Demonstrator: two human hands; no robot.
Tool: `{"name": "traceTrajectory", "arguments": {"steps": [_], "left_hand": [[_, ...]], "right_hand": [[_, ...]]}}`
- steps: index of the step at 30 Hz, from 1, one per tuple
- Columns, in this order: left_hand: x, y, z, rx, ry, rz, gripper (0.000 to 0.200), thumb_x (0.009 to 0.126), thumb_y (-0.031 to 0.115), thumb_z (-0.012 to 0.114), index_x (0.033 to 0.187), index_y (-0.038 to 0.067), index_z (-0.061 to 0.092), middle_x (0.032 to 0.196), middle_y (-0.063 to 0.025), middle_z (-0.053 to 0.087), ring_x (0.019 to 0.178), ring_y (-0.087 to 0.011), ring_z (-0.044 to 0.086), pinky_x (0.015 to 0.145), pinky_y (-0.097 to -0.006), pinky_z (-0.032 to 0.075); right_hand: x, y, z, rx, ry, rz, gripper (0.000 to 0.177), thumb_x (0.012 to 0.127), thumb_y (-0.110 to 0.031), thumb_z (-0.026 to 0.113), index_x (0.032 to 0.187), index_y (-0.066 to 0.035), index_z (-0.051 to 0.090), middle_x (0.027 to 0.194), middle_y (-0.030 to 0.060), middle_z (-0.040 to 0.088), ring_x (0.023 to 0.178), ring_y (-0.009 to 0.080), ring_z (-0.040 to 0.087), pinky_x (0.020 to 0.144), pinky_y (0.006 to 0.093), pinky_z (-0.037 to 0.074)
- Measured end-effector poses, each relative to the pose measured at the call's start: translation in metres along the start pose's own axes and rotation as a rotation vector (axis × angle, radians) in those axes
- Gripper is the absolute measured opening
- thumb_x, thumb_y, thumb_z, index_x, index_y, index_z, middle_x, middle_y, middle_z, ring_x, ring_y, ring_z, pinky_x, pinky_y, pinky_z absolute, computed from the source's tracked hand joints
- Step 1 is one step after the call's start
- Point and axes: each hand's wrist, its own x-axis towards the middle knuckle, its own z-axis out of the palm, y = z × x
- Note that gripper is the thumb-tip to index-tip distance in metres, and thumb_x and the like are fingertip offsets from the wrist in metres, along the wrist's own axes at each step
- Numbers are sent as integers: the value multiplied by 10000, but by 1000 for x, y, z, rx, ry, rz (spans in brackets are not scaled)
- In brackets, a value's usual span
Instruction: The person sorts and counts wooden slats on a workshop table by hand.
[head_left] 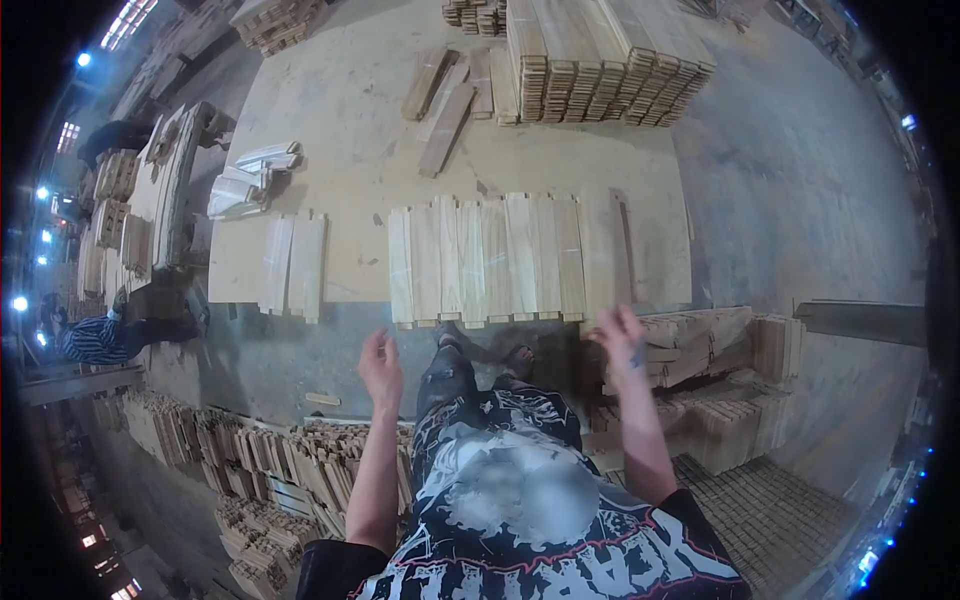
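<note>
Head view:
Left hand (380, 370): loosely spread, half-curled, hung in air short of the plank row's left end.
Right hand (617, 335): blurred, at near end of end board (600, 245); couldn't tell if pinching it.
Plank row (485, 260): lay on worktable (345, 150), beyond and between both hands.
Plank stack (610, 85): far beyond right hand.

Ahead of the left fingers (378, 350) and right fingers (622, 322), a broad bench (345, 120) with a pale, flat top is noted. The surrounding floor (800, 190) is grey and unevenly toned. Well right of the right fingers, a dark beam (865, 320) runs crosswise. Far ahead and left of the left fingers, a paned window (128, 22) admits light. Bluish-white lamps (83, 60) shine at both outer sides. Walls: too dark to assess.
</note>
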Motion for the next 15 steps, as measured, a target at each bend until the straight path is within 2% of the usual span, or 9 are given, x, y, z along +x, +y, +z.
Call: {"name": "traceTrajectory", "arguments": {"steps": [1, 3, 5, 8, 10, 11, 13, 15], "left_hand": [[-4, 10, 9, 40, 28, 88, 314, 998, 146, 627, 1286, 29, 665, 1036, -117, 708, 819, -196, 681, 728, -316, 536], [-14, 53, 35, -115, -119, 125, 272, 1003, 153, 628, 1222, 0, 684, 1018, -117, 719, 877, -185, 680, 802, -319, 530], [-23, 94, 61, -200, -380, -4, 296, 999, 160, 637, 1230, -22, 662, 991, -112, 724, 921, -137, 662, 823, -302, 521], [-24, 109, 94, -310, -448, 36, 326, 995, 171, 646, 1265, -11, 641, 1011, -99, 720, 912, -117, 642, 818, -287, 517], [-18, 100, 88, -379, -383, 13, 336, 990, 163, 650, 1285, 3, 631, 988, -79, 704, 875, -119, 629, 799, -282, 514], [-11, 94, 82, -412, -354, 2, 343, 988, 160, 652, 1295, 10, 625, 976, -69, 696, 856, -119, 622, 790, -280, 513], [11, 69, 56, -336, -138, -19, 336, 986, 125, 642, 1306, 27, 622, 936, -35, 662, 823, -115, 599, 768, -280, 508], [30, 66, 20, -278, -22, -31, 340, 988, 91, 622, 1325, 44, 617, 892, -21, 628, 818, -103, 579, 753, -275, 495]], "right_hand": [[-10, 6, 19, -10, -100, -19, 506, 960, -204, 718, 1381, -2, 521, 1010, 51, 666, 843, 137, 666, 701, 270, 556], [-29, 21, 54, -1, -245, -34, 489, 963, -174, 708, 1365, 23, 511, 1029, 73, 691, 820, 145, 683, 706, 278, 565], [-39, 37, 78, -8, -344, -59, 454, 967, -136, 696, 1349, 27, 513, 1032, 89, 704, 815, 145, 692, 715, 281, 574], [-55, 36, 97, -66, -457, -87, 389, 963, -104, 705, 1302, 15, 556, 1023, 93, 708, 854, 141, 700, 750, 274, 587], [-56, 32, 92, -183, -536, -88, 356, 957, -101, 719, 1264, 17, 583, 1030, 93, 710, 874, 140, 701, 770, 273, 591], [-51, 37, 84, -158, -571, -91, 327, 974, -171, 716, 1229, 6, 617, 1017, 89, 721, 845, 126, 696, 734, 256, 574], [-37, 51, 62, -163, -409, 35, 333, 994, -227, 693, 1237, -10, 622, 993, 82, 726, 821, 113, 691, 705, 241, 554], [-21, 64, 45, -158, -237, 119, 354, 1018, -316, 657, 1233, -35, 633, 957, 64, 733, 783, 94, 682, 665, 218, 518]]}}
